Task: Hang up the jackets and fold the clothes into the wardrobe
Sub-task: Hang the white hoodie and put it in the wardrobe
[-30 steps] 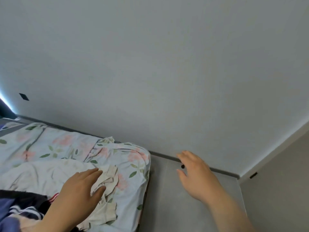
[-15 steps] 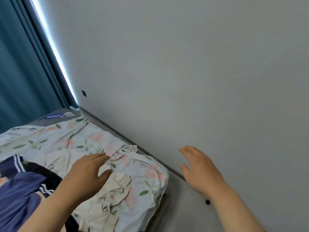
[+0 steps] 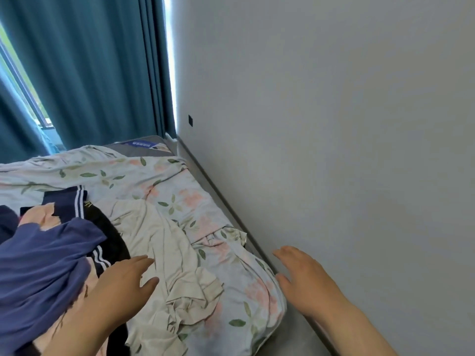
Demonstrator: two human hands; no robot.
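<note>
Lying crumpled across the bed, a cream garment (image 3: 164, 253) spreads over the floral duvet (image 3: 180, 191), its wrinkled folds running toward the bed's near corner. Just left of it sits a heap of other clothes: a black garment with white stripes (image 3: 113, 242), a blue garment (image 3: 43, 268) draped on top, a navy piece with white bands (image 3: 68, 201) and some pink cloth (image 3: 38, 217) between them. The person's left hand (image 3: 123, 286) reaches over the cream garment's left edge, fingers straight and holding nothing; whether it touches the fabric cannot be told. The right hand (image 3: 305, 281) hangs over the gap between bed and wall (image 3: 334, 124), fingers loosely extended, holding nothing. A grey mattress (image 3: 138, 147) shows past the duvet. Teal curtains (image 3: 90, 73) hang behind it, with a window (image 3: 25, 93) at the left and a small dark socket (image 3: 190, 121) on the wall.
</note>
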